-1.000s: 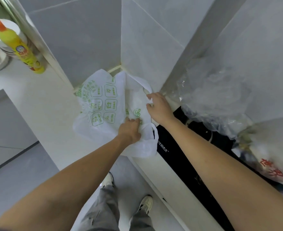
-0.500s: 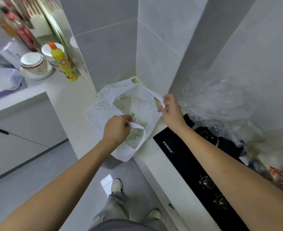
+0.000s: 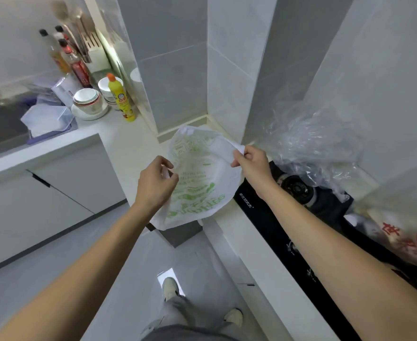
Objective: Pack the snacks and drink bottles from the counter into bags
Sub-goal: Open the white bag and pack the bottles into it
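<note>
Together, two hands (image 3: 157, 179) (image 3: 251, 162), one white bag (image 3: 197, 178)

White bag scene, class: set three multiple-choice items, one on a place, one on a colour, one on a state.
1. Where does the yellow bottle stand?
A. on the stove
B. on the counter beside the stacked bowls
C. on the floor

2. What colour is the print on the white bag?
A. green
B. blue
C. black

3. How is the bag held?
A. left hand only
B. lying untouched
C. both hands

Key: 1 B, it stands by the bowls; 2 A, green lettering; 3 C, left hand and right hand each pinch an edge.
</note>
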